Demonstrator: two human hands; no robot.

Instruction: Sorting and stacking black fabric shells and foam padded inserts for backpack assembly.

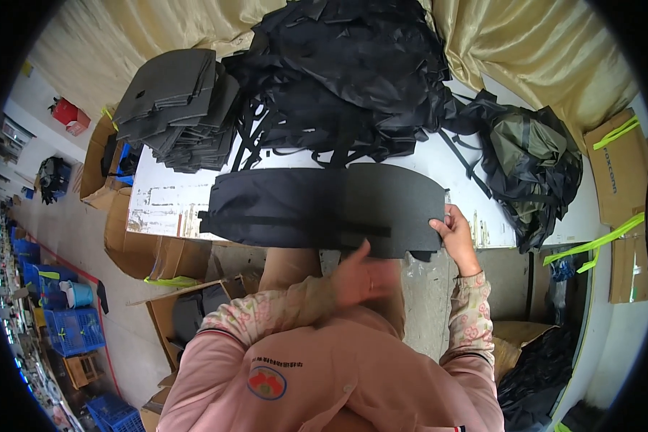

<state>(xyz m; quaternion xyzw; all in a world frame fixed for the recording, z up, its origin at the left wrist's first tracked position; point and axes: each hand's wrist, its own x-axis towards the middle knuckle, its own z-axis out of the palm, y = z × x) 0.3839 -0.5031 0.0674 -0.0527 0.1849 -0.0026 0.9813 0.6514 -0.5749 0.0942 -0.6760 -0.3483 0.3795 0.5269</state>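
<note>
A dark grey foam panel (403, 205) lies across the near edge of the white table (162, 198), partly slid into a black fabric cover (266, 209) with a strap along it. My right hand (453, 230) grips the panel's right end between thumb and fingers. My left hand (360, 277) sits just below the panel's lower edge, thumb raised against it; whether it grips the panel is unclear.
A stack of grey foam panels (176, 101) sits at the table's far left. A big heap of black fabric pieces (345, 72) fills the middle back. An olive and black bag (533, 165) lies at right. Cardboard boxes (158, 255) and blue crates (72, 327) stand on the floor.
</note>
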